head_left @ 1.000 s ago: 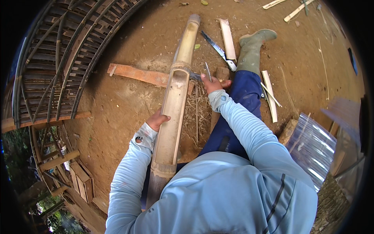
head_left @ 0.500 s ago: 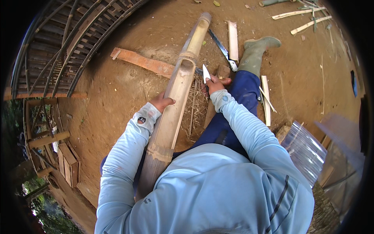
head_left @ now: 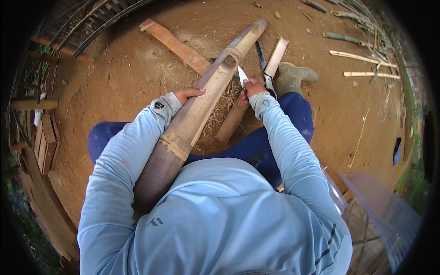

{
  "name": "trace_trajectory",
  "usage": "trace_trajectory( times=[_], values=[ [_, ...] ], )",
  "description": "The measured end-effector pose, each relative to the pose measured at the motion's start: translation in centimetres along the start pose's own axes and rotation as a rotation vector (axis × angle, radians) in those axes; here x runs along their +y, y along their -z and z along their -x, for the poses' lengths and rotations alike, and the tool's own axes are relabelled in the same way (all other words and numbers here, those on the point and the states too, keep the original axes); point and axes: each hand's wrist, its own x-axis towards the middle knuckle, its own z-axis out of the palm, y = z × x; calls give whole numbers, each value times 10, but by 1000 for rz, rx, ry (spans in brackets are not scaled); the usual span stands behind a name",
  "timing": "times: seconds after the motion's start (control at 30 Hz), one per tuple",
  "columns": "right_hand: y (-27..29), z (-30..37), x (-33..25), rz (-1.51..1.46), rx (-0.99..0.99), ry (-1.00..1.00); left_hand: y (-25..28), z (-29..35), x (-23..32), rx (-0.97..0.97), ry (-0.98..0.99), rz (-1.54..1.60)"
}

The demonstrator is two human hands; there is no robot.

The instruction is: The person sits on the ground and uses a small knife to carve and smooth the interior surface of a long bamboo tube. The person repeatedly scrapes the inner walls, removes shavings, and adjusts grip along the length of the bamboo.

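Left hand (head_left: pixel 188 94): clamped on the left edge of the bamboo tube (head_left: pixel 200 101), thumb laid across the upper face, remaining fingers hidden from view. Right hand (head_left: pixel 255 88): closed around the handle of the knife (head_left: pixel 242 75), blade pointing away from the body beside the tube's right edge; blade contact with the tube cannot be determined. The tube slants across the person's front, its near portion between left forearm and torso, its far end directed toward the far right corner of the ground (head_left: pixel 114 75). An orange board (head_left: pixel 176 47) lies beyond the tube's left edge. Beyond its right edge, a saw (head_left: pixel 261 56) lies beside a split bamboo piece (head_left: pixel 277 57), near the boot (head_left: pixel 294 79). A wooden block (head_left: pixel 232 121) lies near the right hand, beside shavings (head_left: pixel 217 114)
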Motion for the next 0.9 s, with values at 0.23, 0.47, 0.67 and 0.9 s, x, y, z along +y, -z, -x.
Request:
trace_trajectory(
  times=[0.23,0.47,0.67,0.9],
  values=[
    [10,-17,21,-43,-56,104,-34,7,22,214,-118,-568],
    [15,-43,30,339,94,376,-55,8,18,398,-129,-707],
    [18,-61,-3,636,129,417,-55,7,22,461,-74,-881],
    [7,-68,-9,778,114,357,-64,16,38,402,8,-914]
  ],
)
